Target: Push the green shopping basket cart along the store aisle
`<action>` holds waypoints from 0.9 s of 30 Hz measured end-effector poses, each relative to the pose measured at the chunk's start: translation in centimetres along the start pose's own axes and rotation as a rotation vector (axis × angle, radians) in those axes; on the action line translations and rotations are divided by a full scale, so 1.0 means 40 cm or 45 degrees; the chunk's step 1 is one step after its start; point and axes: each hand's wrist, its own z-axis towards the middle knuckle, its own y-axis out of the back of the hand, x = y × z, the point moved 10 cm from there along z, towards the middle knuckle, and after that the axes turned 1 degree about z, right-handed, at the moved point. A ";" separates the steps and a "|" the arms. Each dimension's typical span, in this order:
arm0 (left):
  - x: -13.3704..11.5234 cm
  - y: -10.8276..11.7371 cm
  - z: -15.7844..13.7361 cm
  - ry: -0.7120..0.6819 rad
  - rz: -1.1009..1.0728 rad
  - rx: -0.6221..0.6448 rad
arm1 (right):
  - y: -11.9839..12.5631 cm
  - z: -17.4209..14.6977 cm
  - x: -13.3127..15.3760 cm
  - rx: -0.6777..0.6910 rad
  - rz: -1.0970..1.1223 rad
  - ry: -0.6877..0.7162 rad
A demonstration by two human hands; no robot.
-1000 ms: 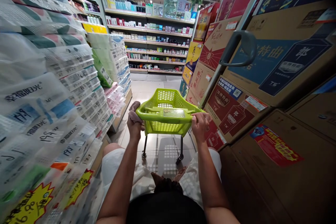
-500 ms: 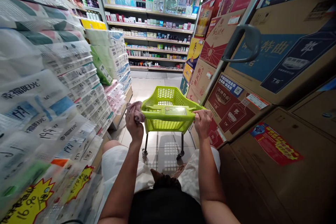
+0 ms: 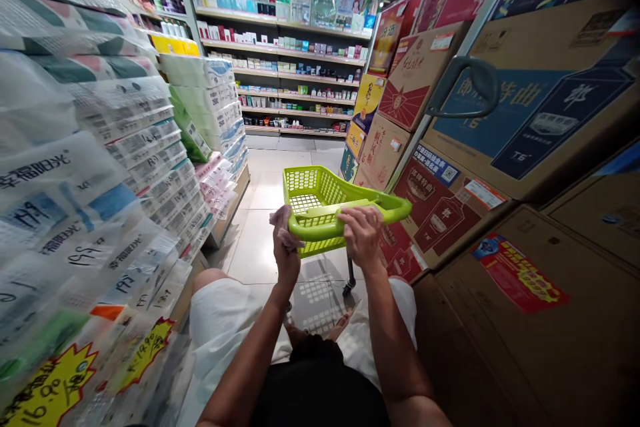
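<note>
A lime-green shopping cart (image 3: 320,181) with a mesh basket stands at an angle before my knees. My left hand (image 3: 287,265) is closed on a crumpled pinkish-grey cloth (image 3: 281,219), pressed against the left end of the cart's handle (image 3: 316,229). Further right, my right hand (image 3: 361,233) wraps over the handle near its middle. The handle's right end sticks out past that hand toward the cartons. A dark cart leg with a caster (image 3: 349,288) shows below the basket; the other near leg is hidden behind my left arm.
Wrapped tissue packs (image 3: 150,147) are stacked close along the left. Liquor cartons (image 3: 450,200) wall the right side, with a grey handle on a metal pole (image 3: 463,88) jutting out before them. Shelves of small boxes and bottles (image 3: 280,47) cross the far end beyond the tiled floor (image 3: 265,180).
The cart has swivelled, its handle's right end swinging toward the cartons. My right hand is now nearer the handle's middle. My left hand has shifted right with the cloth.
</note>
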 end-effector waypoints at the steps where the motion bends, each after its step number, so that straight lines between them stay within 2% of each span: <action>1: -0.016 -0.001 -0.004 -0.044 0.029 0.014 | -0.023 -0.004 0.039 0.043 0.016 0.039; 3: -0.047 -0.009 -0.014 -0.152 0.112 0.094 | -0.049 -0.013 0.078 0.052 0.049 0.020; 6: -0.049 -0.027 -0.031 -0.269 0.233 0.243 | -0.053 -0.023 0.071 -0.003 0.062 -0.085; 10: 0.030 -0.009 -0.040 -0.150 0.257 0.134 | -0.037 -0.028 0.043 -0.036 0.064 -0.126; 12: 0.045 -0.011 -0.032 -0.129 0.275 0.121 | -0.034 -0.030 0.035 -0.029 0.079 -0.123; 17: 0.008 -0.061 0.044 -0.242 0.277 0.434 | -0.025 -0.038 0.019 -0.082 0.081 -0.110; 19: 0.031 -0.061 0.069 -0.135 0.284 0.456 | -0.027 -0.040 0.017 -0.089 0.058 -0.119; 21: 0.075 -0.040 0.066 0.059 0.340 0.352 | -0.030 -0.041 0.018 -0.086 0.038 -0.139; 23: 0.101 -0.010 0.031 0.201 0.426 0.222 | -0.031 -0.042 0.023 -0.086 0.030 -0.155; 25: 0.094 0.013 -0.006 0.240 0.487 0.175 | -0.028 -0.043 0.030 -0.093 0.026 -0.154; 27: 0.074 0.021 -0.021 0.241 0.465 0.258 | -0.019 -0.046 0.036 -0.113 0.026 -0.131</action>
